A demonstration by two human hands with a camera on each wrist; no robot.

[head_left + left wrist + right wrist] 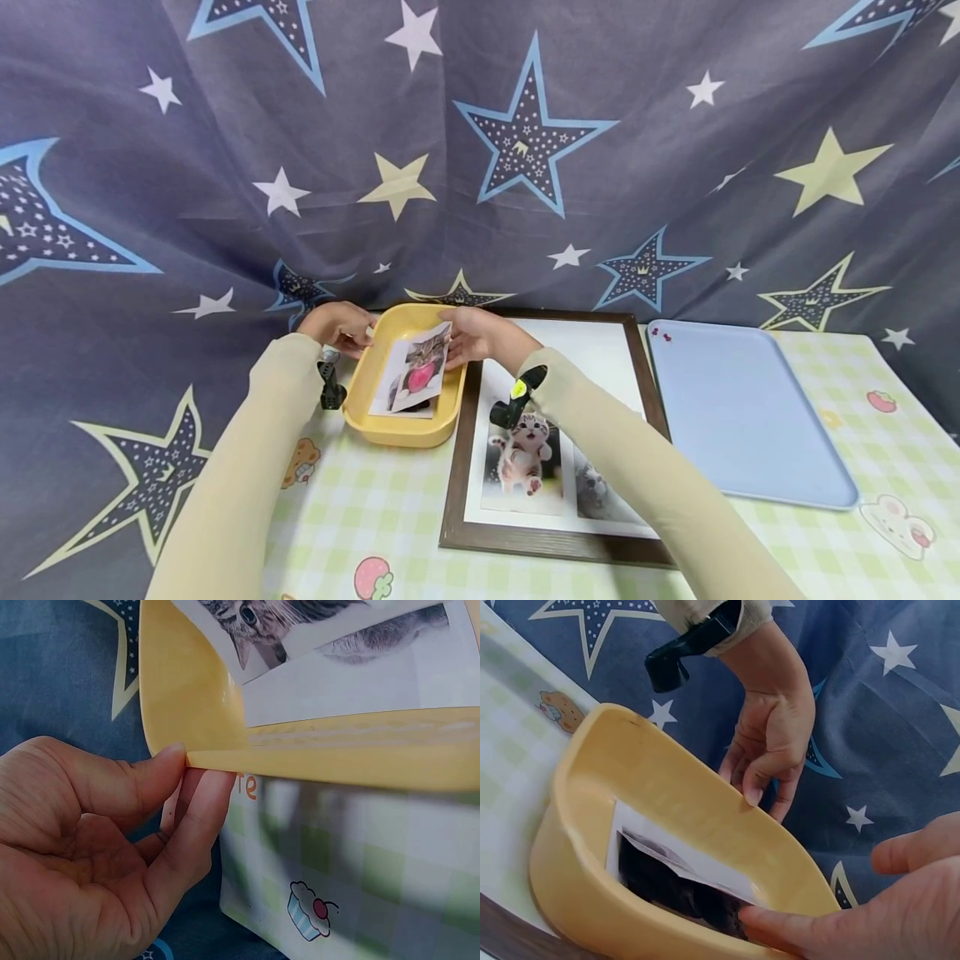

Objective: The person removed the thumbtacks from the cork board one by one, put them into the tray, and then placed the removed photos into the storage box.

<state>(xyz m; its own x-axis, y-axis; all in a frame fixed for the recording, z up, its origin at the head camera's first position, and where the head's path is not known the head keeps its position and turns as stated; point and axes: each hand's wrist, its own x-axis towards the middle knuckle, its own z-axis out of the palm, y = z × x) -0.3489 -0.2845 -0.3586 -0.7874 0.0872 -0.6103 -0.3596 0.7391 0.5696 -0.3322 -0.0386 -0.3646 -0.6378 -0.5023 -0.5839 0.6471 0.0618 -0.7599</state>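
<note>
A yellow plastic basin (360, 421) sits at the left part of the table with cat photo prints inside. My left hand (112, 832) pinches its left rim (300, 765) between thumb and fingers. At the opposite side, my right hand (877, 907) reaches over the rim, its fingers extended against the upper photo (423, 367) and its thumb held apart. That photo, a kitten with a pink round thing, leans tilted over another print (382, 392) lying on the basin floor.
Right of the basin lies a brown picture frame (562, 546) with a white mat and kitten photos, partly under my right arm. Beyond it is a light blue tray (750, 417) with small red items (662, 335) in its corner. A star-patterned curtain (525, 250) hangs behind the checked tablecloth (405, 517).
</note>
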